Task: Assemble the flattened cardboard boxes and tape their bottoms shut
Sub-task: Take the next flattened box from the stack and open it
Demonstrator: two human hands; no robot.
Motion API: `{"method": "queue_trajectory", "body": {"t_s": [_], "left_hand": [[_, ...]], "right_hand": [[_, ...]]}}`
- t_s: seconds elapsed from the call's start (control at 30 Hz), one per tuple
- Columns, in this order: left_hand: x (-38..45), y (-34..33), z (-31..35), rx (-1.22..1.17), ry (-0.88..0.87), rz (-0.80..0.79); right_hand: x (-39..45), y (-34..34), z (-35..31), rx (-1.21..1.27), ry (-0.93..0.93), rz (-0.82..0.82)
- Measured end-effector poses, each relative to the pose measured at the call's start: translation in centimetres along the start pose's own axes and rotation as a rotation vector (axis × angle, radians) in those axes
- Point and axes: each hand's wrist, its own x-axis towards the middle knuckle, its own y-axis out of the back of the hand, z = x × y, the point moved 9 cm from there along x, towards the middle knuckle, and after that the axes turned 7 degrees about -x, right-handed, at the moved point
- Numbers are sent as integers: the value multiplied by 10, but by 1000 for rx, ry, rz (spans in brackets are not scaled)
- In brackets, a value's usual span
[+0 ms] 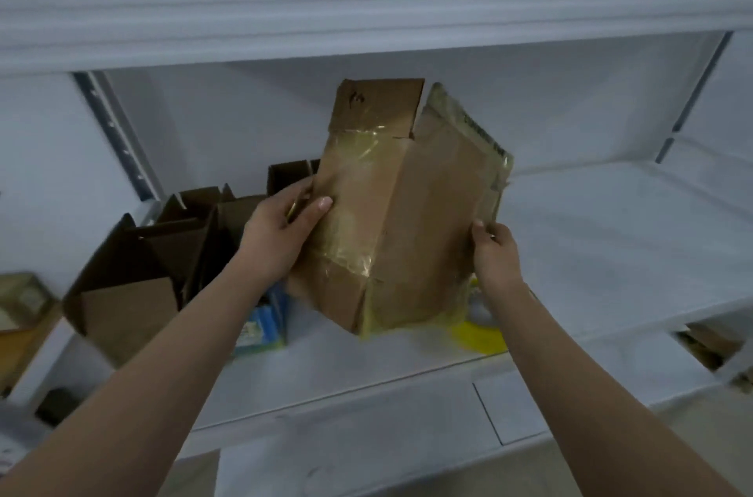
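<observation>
White shelf unit [591,236]: middle shelf board bears a row of opened brown cardboard boxes [134,272] at its left end, flaps upright, the nearest one overhanging the front edge. Just right of them stands a blue-and-white carton [260,323]. Further right lies a yellow item [481,335], partly hidden, kind indeterminate.

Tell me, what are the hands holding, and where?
A flattened cardboard box: the left hand grips its left edge, the right hand pinches its right edge.

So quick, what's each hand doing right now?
Left hand: grips the left edge of the cardboard box.
Right hand: pinches the box's right edge.
</observation>
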Motion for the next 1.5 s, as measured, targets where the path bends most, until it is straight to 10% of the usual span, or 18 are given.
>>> {"method": "queue_trajectory", "body": {"t_s": [0.27, 0.5, 1.3, 1.5], "left_hand": [[-3, -7, -51, 116, 85, -181], [-20, -13, -86, -463, 544, 56], [2, -10, -101, -678, 467, 159], [7, -24, -97, -763, 465, 132]], "right_hand": [[-21, -29, 41, 150, -163, 15], [-36, -16, 56, 195, -193, 127], [-7, 2, 38, 178, -91, 10], [-7, -35, 3, 525, -124, -319]]}}
